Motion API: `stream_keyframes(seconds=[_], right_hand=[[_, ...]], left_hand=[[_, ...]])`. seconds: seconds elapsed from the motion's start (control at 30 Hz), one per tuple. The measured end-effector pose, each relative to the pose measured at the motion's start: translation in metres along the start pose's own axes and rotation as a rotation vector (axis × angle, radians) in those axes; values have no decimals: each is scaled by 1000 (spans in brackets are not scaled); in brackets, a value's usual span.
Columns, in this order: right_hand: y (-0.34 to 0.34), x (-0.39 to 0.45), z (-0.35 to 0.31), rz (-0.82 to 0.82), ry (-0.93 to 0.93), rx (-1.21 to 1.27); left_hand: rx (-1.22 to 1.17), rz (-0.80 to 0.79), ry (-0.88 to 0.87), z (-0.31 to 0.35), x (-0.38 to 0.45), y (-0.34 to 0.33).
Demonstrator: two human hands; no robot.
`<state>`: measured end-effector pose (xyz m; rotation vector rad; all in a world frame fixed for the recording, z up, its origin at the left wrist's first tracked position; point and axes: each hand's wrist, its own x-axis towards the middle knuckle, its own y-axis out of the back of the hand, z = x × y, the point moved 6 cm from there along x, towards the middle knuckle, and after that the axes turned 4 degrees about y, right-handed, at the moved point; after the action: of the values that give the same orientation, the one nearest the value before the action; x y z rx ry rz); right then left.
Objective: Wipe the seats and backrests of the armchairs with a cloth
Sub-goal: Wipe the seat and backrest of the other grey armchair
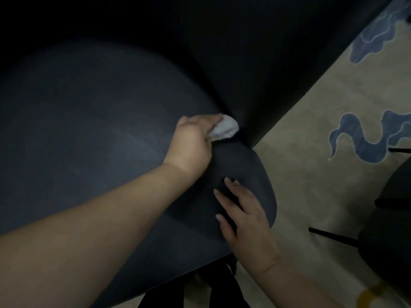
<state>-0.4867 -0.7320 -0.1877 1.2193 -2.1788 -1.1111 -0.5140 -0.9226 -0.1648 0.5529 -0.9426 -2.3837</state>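
The left hand [191, 138], fingers curled round the pale cloth [223, 127], presses it into the crease at the seat's [89, 121] right edge, the unwiped backrest [255, 63] rising just beyond it, while the right hand [242, 216] lies flat on the seat's front-right corner.

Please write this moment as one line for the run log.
left hand: grips cloth at seat-backrest crease | right hand: flat on seat edge | phase: wiping
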Motion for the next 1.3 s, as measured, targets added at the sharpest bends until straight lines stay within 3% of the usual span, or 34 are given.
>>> stream_keyframes(seconds=[0.1,0.23,0.37,0.53,0.63,0.77,0.93,1.1,1.17,1.23,1.3], right_hand=[[0,-3,0,23,14,18],[0,-3,1,33,15,42],[0,-3,2,-3,22,36],[8,-1,5,25,41,41],[21,-3,20,104,-33,25],[33,2,43,122,-123,38],[36,20,58,108,-204,136],[39,27,63,66,-208,156],[40,28,65,37,-209,158],[40,26,66,25,-208,160],[40,26,67,20,-204,165]], left_hand=[[-144,-47,83,3,-7,-12],[-174,-137,-59,13,-43,-28],[-436,115,246,-10,-32,-7],[-370,-65,86,4,-19,-7],[-285,55,84,-22,-16,21],[71,78,-84,-28,-18,26],[39,129,-52,-18,-6,7],[-28,2,-238,-8,-83,-7],[-108,-16,-157,-15,-88,-5],[-151,100,-16,-26,-74,7],[-34,194,5,-26,-59,12]])
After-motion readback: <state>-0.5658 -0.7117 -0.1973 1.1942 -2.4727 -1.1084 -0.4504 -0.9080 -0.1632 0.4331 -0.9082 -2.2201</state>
